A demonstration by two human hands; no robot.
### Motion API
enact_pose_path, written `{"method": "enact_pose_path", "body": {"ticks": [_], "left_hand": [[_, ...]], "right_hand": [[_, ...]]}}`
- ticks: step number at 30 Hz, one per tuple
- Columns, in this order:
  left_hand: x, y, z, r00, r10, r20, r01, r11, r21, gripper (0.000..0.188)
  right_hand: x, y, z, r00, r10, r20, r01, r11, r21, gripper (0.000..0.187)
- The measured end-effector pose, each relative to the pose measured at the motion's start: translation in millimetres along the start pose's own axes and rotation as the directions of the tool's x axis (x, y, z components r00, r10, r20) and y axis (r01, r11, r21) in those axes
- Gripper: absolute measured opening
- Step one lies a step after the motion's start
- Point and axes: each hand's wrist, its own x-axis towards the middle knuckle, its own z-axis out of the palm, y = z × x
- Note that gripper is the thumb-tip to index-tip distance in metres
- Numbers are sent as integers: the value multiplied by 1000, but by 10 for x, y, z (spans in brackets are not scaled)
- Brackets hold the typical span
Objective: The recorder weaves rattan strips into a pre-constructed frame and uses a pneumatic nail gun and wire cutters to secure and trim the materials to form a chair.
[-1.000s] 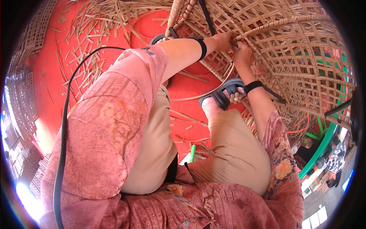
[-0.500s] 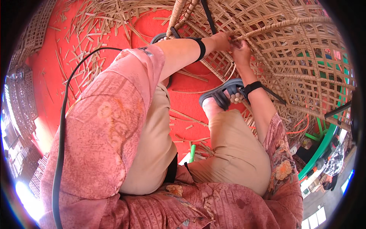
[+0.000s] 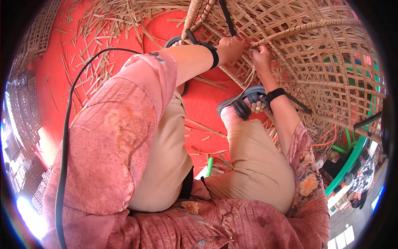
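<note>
Closest in, at six o'clock, lies the lap: a pink-red shirt [image 3: 219, 222] with floral patterning, above khaki cloth trousers [image 3: 257, 166]. Between the knees a bright green rod [image 3: 210, 166] stands out. Farther up, toward two o'clock from the middle, sits a dark grey strapped sandal [image 3: 238, 108] on the red floor [image 3: 203, 139].

Beyond it, at one o'clock, both hands meet at the large tan openwork basketry piece [image 3: 315, 54], which spreads from twelve to three o'clock. The right hand [image 3: 260, 56] has thumb and forefinger drawn together, pinching the woven work beside the cane-wrapped rib [image 3: 290, 32]; whether a loose end sits between them is too small to tell. The left hand [image 3: 232, 49] is just beside it, at the right one's nine o'clock, its fingertips hidden, so I cannot tell whether they grip.

The step in hand looks like binding or threading at this joint; the next move probably calls for a firm hold from one hand while the other pulls tight.

Farther off, pale cane offcuts [image 3: 116, 25] litter eleven o'clock, and a green curved bar [image 3: 350, 168] arcs between three and four.
</note>
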Motion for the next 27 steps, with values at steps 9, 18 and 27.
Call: {"method": "enact_pose_path", "body": {"ticks": [9,18,27], "left_hand": [[-967,948,-116,691,333,642,-430,903,-5,37],[-162,324,-141,978,-176,110,198,949,-247,36],[116,219,-96,991,10,-132,-94,750,-655,46]], "right_hand": [[44,193,151,992,-95,-87,95,995,-7,27],[31,240,87,975,-196,-104,176,969,-174,15],[-129,17,-47,909,-392,-143,300,852,-429,11]]}}
